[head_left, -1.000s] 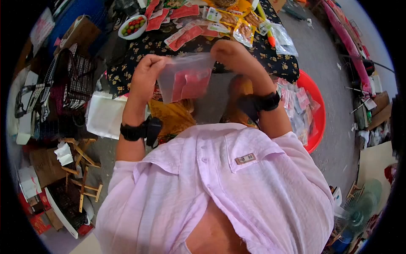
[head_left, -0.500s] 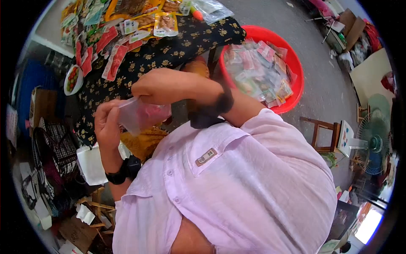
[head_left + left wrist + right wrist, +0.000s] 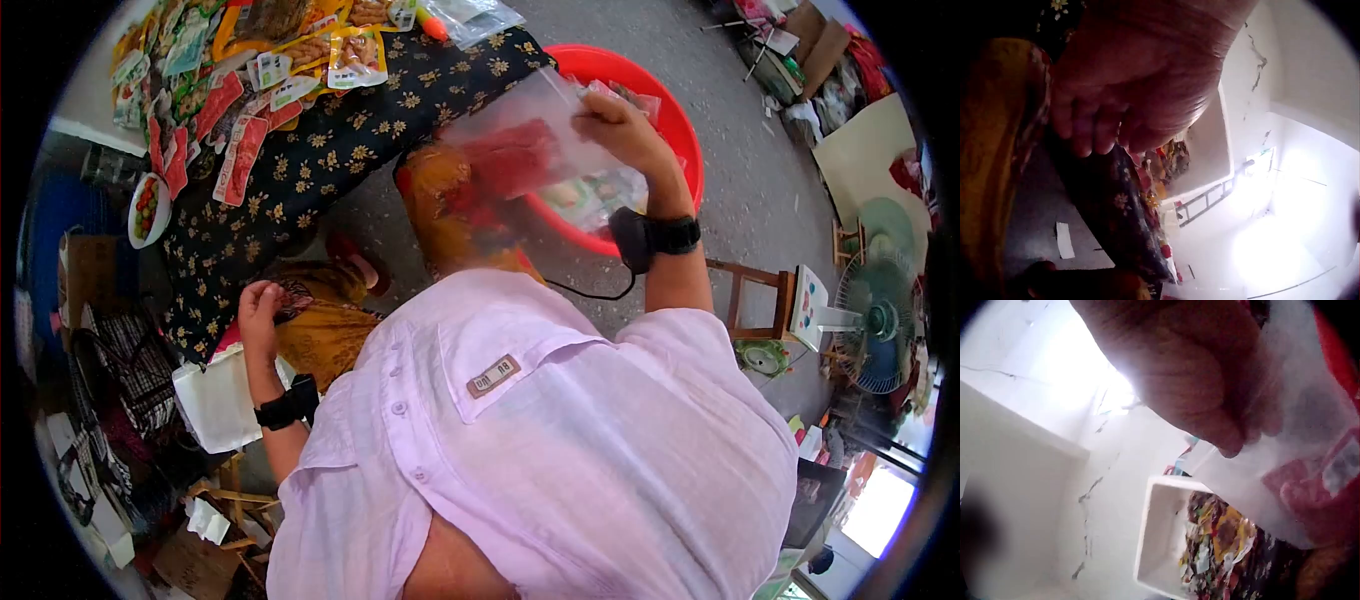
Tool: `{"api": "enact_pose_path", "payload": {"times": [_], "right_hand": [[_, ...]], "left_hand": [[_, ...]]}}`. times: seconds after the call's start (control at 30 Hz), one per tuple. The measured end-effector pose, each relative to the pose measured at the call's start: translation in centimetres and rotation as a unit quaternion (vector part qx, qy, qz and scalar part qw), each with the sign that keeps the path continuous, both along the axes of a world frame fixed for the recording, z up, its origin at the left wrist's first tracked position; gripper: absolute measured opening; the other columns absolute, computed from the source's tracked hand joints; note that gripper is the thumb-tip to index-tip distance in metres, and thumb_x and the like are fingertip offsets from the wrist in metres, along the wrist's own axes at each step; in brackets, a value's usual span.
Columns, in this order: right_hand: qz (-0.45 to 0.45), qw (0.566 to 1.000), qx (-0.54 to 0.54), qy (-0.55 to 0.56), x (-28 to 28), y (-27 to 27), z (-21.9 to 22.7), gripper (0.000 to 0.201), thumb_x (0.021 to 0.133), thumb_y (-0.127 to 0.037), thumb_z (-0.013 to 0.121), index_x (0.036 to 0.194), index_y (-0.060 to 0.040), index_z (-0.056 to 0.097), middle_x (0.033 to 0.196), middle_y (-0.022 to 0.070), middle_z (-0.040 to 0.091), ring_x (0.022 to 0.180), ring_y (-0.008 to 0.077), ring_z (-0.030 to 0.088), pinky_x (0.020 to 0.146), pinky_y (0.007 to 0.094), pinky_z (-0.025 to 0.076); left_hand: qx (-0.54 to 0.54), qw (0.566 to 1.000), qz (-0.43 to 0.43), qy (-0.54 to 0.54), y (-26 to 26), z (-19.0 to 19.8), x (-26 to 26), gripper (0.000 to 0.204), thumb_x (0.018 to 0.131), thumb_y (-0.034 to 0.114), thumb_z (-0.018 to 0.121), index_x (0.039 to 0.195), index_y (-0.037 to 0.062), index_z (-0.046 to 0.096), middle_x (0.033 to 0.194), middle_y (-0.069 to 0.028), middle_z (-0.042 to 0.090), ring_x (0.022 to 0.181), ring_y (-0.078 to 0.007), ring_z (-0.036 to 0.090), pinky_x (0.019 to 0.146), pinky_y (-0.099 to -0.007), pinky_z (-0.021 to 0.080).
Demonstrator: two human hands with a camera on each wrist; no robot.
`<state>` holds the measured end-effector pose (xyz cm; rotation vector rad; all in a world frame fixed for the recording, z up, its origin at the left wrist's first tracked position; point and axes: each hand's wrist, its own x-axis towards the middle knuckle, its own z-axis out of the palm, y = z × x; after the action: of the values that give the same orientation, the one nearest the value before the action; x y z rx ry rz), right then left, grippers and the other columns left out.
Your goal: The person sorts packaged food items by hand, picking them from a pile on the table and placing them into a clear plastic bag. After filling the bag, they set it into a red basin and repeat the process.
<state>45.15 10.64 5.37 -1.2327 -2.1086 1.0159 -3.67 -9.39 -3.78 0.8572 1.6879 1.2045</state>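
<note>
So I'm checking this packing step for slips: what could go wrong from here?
The right hand pinches the clear bag of red packets by one edge only, above the red basin; the bag hangs tilted, so it could slip or spill if its mouth is unsealed. The left hand is down by the lap, holding nothing, too far off to steady the bag.

The bag (image 3: 520, 140) is thin, clear, glossy plastic with red packets inside. The basin (image 3: 690, 140) looks like smooth red plastic, and the table cover (image 3: 330, 160) on the left is matt black cloth printed with yellow flowers.
</note>
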Motion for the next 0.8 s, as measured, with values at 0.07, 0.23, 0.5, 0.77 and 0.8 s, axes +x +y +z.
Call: {"api": "enact_pose_path", "payload": {"times": [0.07,0.23,0.5,0.77,0.8], "right_hand": [[-0.035,0.997,-0.011,-0.075,1.7,0.1,-1.1,0.011,0.075,-0.014,0.051,0.073,-0.0028,0.05,0.061,0.0045,0.048,0.06,0.0127,0.047,0.055,0.0287,0.039],[-0.076,0.961,0.032,-0.262,5.1,1.3,-7.1,0.012,0.07,-0.014,0.049,0.072,-0.0025,0.052,0.068,0.014,0.055,0.062,0.0233,0.052,0.057,0.0333,0.04],[-0.29,0.9,-0.031,-0.323,5.3,4.2,-7.4,0.018,0.071,-0.015,0.043,0.077,-0.0027,0.055,0.081,0.0203,0.056,0.08,0.0338,0.054,0.067,0.0412,0.042],[-0.213,0.907,0.152,-0.33,7.5,14.8,-16.5,0.018,0.073,-0.014,0.04,0.081,-0.0034,0.053,0.081,0.0211,0.056,0.078,0.0347,0.054,0.066,0.0428,0.042],[-0.202,0.913,0.154,-0.319,6.7,14.7,-17.9,0.018,0.073,-0.013,0.04,0.08,-0.0031,0.053,0.081,0.0217,0.055,0.078,0.0349,0.054,0.066,0.0429,0.042]], "left_hand": [[0.0,0.999,0.031,0.04,-0.7,-1.3,-1.6,0.019,0.08,0.015,0.05,0.092,0.0008,0.048,0.083,-0.005,0.054,0.075,-0.0109,0.05,0.067,-0.0218,0.041],[-0.025,0.992,0.096,0.079,-1.6,-0.6,-1.2,0.018,0.08,0.015,0.049,0.092,0.0023,0.049,0.082,-0.0035,0.053,0.074,-0.0094,0.048,0.064,-0.0201,0.038],[-0.038,0.992,0.091,0.084,-2.2,-1.8,-2.5,0.015,0.08,0.014,0.049,0.091,0.0033,0.049,0.081,-0.0033,0.054,0.072,-0.0087,0.048,0.062,-0.0199,0.038],[-0.015,0.99,0.1,0.101,-2.6,-1.9,-1.8,0.017,0.081,0.015,0.048,0.093,0.0028,0.048,0.082,-0.0037,0.053,0.072,-0.0087,0.048,0.063,-0.0196,0.037],[-0.014,0.99,0.097,0.101,-2.6,-1.5,-1.5,0.017,0.081,0.015,0.048,0.093,0.003,0.048,0.082,-0.0037,0.053,0.072,-0.0085,0.047,0.063,-0.0194,0.037]]}}
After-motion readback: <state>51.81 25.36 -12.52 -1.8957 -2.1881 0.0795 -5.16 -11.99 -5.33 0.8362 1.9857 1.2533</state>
